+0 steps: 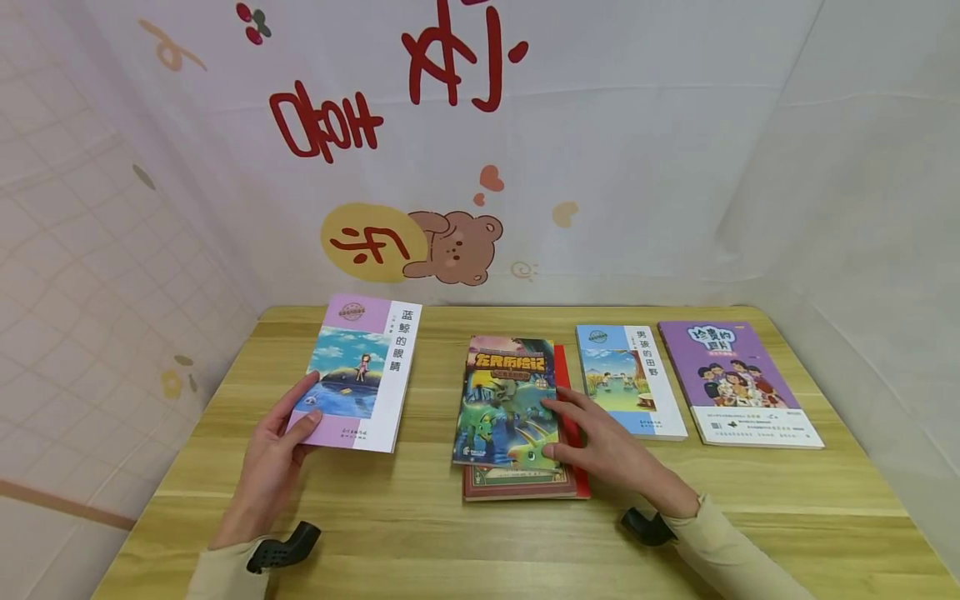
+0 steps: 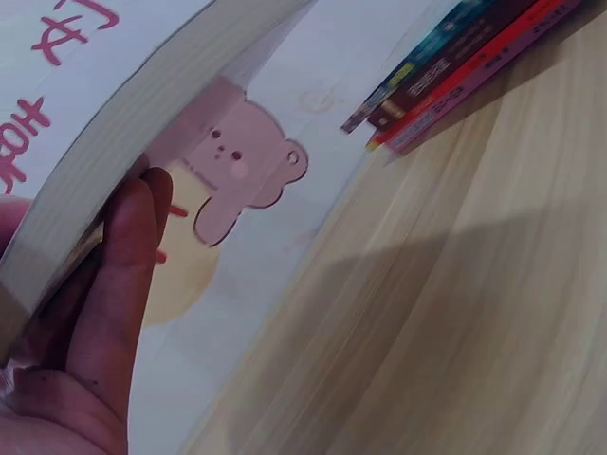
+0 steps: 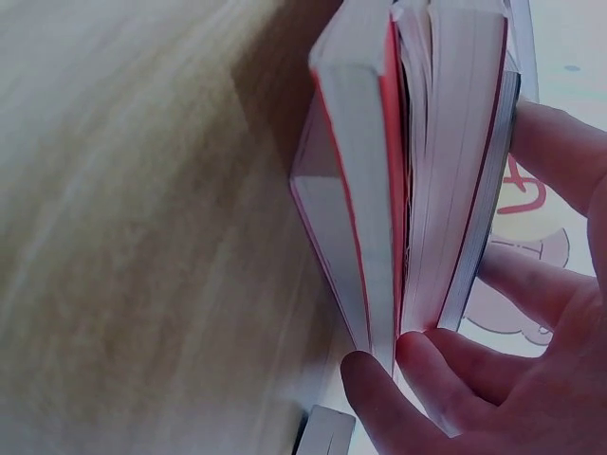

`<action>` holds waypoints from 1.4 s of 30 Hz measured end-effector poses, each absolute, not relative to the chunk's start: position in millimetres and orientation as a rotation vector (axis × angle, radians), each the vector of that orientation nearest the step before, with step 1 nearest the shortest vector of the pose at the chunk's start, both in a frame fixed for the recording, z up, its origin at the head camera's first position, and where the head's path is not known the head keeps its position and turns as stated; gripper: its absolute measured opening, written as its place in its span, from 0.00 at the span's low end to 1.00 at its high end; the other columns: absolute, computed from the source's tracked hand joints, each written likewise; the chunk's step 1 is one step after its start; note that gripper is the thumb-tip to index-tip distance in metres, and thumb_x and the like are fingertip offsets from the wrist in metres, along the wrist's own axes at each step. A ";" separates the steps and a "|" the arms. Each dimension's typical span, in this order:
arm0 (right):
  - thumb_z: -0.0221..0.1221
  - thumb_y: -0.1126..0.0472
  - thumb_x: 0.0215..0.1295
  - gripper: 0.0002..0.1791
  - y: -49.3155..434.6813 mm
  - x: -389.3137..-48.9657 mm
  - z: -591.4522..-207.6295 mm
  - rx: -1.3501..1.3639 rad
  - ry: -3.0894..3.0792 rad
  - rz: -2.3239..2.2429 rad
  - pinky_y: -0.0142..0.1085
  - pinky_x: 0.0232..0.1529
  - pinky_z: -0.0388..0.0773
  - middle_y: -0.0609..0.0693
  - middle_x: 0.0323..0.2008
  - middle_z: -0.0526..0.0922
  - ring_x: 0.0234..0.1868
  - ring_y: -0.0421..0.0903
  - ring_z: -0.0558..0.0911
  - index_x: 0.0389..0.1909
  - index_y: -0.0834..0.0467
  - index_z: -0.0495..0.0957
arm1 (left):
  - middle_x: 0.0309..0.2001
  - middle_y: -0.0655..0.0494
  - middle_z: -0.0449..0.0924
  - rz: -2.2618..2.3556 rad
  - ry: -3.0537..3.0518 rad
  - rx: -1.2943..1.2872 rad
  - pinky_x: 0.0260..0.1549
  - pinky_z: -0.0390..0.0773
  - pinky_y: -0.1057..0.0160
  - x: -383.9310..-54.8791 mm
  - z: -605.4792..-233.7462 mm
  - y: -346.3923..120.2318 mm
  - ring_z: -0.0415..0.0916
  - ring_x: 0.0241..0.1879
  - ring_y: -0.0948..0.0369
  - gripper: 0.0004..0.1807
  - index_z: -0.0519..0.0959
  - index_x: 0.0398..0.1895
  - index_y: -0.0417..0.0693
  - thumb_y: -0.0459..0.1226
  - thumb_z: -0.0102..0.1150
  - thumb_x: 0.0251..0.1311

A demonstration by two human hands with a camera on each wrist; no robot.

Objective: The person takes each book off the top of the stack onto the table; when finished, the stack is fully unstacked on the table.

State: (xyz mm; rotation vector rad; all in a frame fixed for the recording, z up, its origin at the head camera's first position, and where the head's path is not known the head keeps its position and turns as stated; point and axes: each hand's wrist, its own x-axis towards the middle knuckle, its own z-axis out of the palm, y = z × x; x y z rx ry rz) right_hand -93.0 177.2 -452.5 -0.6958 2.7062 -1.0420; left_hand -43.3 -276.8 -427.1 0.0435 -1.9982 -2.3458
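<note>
My left hand (image 1: 273,454) grips a pink-and-white paperback book (image 1: 388,400) by its lower left corner, thumb on the cover and fingers beneath. In the left wrist view the page edges of this book (image 2: 123,142) show, raised off the table. My right hand (image 1: 611,446) rests at the right side of a book stack, fingers spread, thumb and a fingertip on the top dinosaur-cover book (image 1: 502,408). Below that lie a dark red book (image 1: 517,486) and a red one (image 1: 573,433). In the right wrist view, other fingertips (image 3: 370,374) touch the stack's edge.
Right of the stack lie a blue-and-white book (image 1: 633,383) and, beyond it, a purple book (image 1: 738,379). All lie on a wood-grain table (image 1: 420,542). A white printed cloth (image 1: 637,167) with a bear drawing hangs along the back edge.
</note>
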 end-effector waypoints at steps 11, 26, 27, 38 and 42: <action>0.67 0.37 0.65 0.42 177.5 -92.6 -452.9 -0.687 2.704 -1.040 0.69 0.64 0.67 0.60 0.78 0.60 0.75 0.68 0.62 0.75 0.51 0.70 | 0.75 0.48 0.51 -2.333 -1.950 0.125 0.48 0.82 0.70 -49.4 -423.8 -301.8 0.78 0.51 0.67 0.32 0.60 0.82 0.52 0.34 0.52 0.78; 0.66 0.37 0.66 0.41 177.5 -93.1 -451.8 -0.688 2.700 -1.037 0.70 0.64 0.67 0.61 0.78 0.59 0.75 0.68 0.62 0.76 0.51 0.70 | 0.76 0.45 0.47 -2.265 -2.012 0.207 0.45 0.82 0.73 -64.5 -432.1 -332.2 0.76 0.50 0.69 0.32 0.61 0.82 0.54 0.35 0.52 0.78; 0.66 0.37 0.66 0.41 177.6 -93.1 -451.9 -0.689 2.699 -1.036 0.70 0.64 0.67 0.61 0.78 0.59 0.74 0.69 0.62 0.76 0.51 0.70 | 0.76 0.45 0.48 -2.263 -2.017 0.213 0.44 0.82 0.73 -65.7 -432.6 -334.0 0.76 0.50 0.69 0.32 0.61 0.82 0.54 0.35 0.53 0.78; 0.66 0.37 0.66 0.41 178.5 -92.8 -451.9 -0.678 2.695 -1.034 0.69 0.64 0.67 0.60 0.78 0.59 0.75 0.68 0.62 0.76 0.51 0.70 | 0.77 0.43 0.45 -2.273 -2.081 0.339 0.44 0.81 0.73 -79.9 -443.5 -350.7 0.76 0.48 0.71 0.33 0.58 0.83 0.54 0.33 0.51 0.78; 0.66 0.37 0.66 0.42 178.7 -92.5 -451.4 -0.681 2.697 -1.028 0.70 0.64 0.67 0.60 0.78 0.59 0.75 0.68 0.62 0.76 0.51 0.70 | 0.78 0.41 0.42 -2.268 -2.110 0.386 0.43 0.82 0.72 -86.0 -448.4 -355.1 0.77 0.47 0.72 0.34 0.55 0.84 0.52 0.31 0.49 0.79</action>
